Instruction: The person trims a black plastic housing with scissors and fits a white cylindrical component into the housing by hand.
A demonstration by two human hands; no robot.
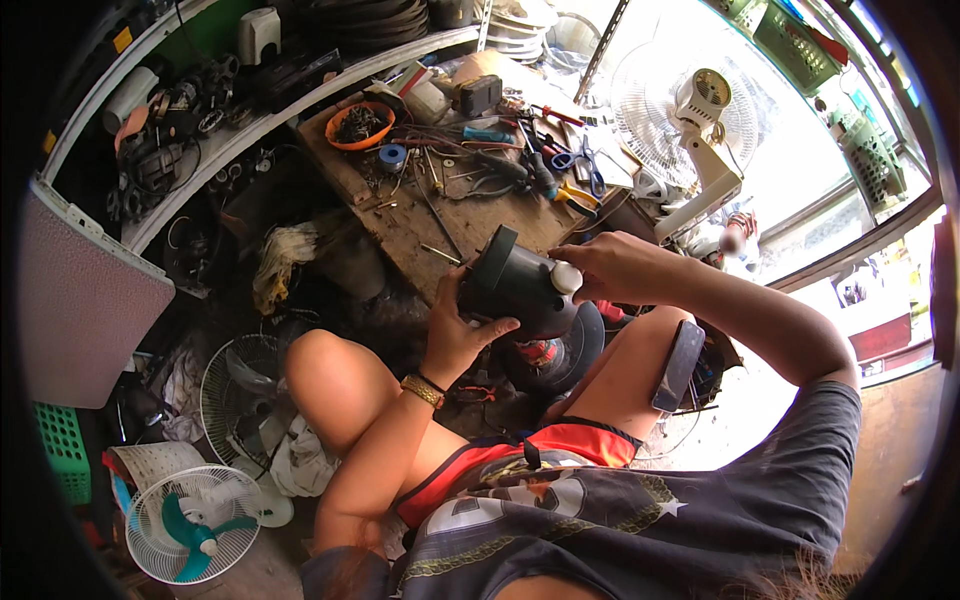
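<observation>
Above my lap I hold a dark rounded plastic housing [515, 290], tilted, with a raised rim on its far side. A white round knob [566, 278] sticks out of its right side. My left hand [462, 330] wraps round the housing's left and near side, thumb along its lower face. At the knob, the fingers of my right hand [615, 268] are closed; their tips are partly hidden. Beneath the housing a dark round base [580, 350] stands between my legs, with a red part [538, 352] showing.
A wooden workbench [400, 225] ahead carries an orange bowl [360, 126] of small parts, pliers [500, 178], yellow-handled pliers [577, 200] and blue scissors [585, 165]. A white fan [700, 140] stands at right; a teal-bladed fan [195, 530] lies lower left. A dark phone-like slab [680, 365] rests on my right thigh.
</observation>
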